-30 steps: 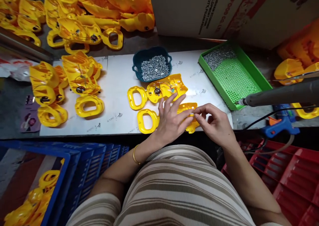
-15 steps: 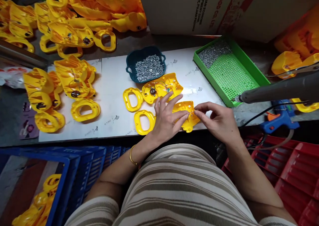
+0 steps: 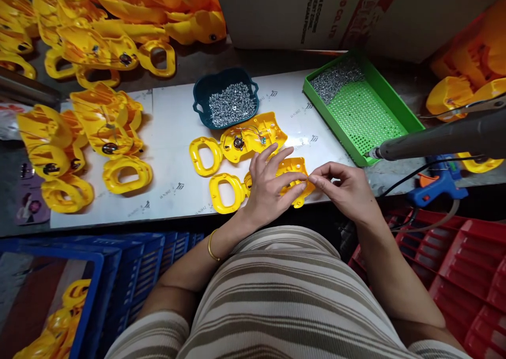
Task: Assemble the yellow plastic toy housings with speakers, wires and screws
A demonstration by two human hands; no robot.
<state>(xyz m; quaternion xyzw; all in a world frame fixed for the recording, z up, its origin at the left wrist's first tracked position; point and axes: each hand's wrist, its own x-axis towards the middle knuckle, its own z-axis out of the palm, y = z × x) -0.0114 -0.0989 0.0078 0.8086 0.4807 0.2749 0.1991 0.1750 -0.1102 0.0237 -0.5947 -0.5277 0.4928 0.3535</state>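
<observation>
My left hand [image 3: 271, 187] is over a yellow plastic shell half [image 3: 294, 165], with its thumb and index finger brought close together and the other fingers spread. My right hand [image 3: 343, 190] pinches at the shell's right edge, fingertips nearly touching those of the left. Between them is a thin wire, mostly hidden by the fingers now. A ring-shaped yellow handle [image 3: 226, 193] extends left from this shell. Just behind lies a second open shell half [image 3: 253, 135], holding a round metal part, thin wires and a small green board, with its own ring handle [image 3: 205, 157].
A dark teal basket [image 3: 201, 116] and a green perforated tray [image 3: 379, 124] hold small metal screws. Yellow shells [image 3: 106, 119] are stacked left and behind. A screwdriver-like tool [image 3: 427, 140] and a blue glue gun [image 3: 438, 190] are at right. Blue [image 3: 130, 264] and red [image 3: 454, 274] crates stand below.
My fingertips have come closer together, and the thin wire seen between them earlier is now mostly covered. The view has shifted slightly; the shells stay in place.
</observation>
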